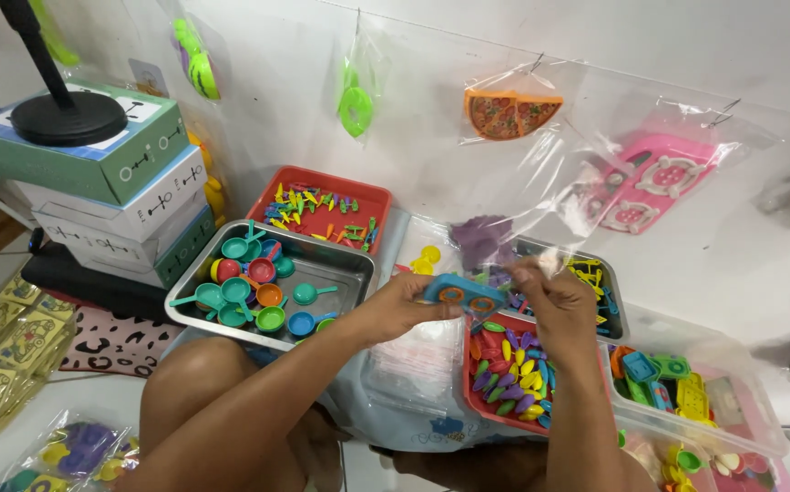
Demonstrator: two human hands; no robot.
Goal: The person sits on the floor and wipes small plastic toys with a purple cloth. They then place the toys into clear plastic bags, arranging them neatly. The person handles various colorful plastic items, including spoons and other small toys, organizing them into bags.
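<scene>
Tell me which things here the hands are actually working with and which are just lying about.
In hand:
- left hand holding the blue toy stove
- right hand pinching the clear plastic bag

Lying about:
- metal tray of toy pans
- red tray of toy cutlery
- stacked boxes
- hanging toy pizza bag

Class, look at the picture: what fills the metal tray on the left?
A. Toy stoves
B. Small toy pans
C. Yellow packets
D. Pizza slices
B: the metal tray holds small toy pans in teal, red, orange, green and blue, each with a handle.
</scene>
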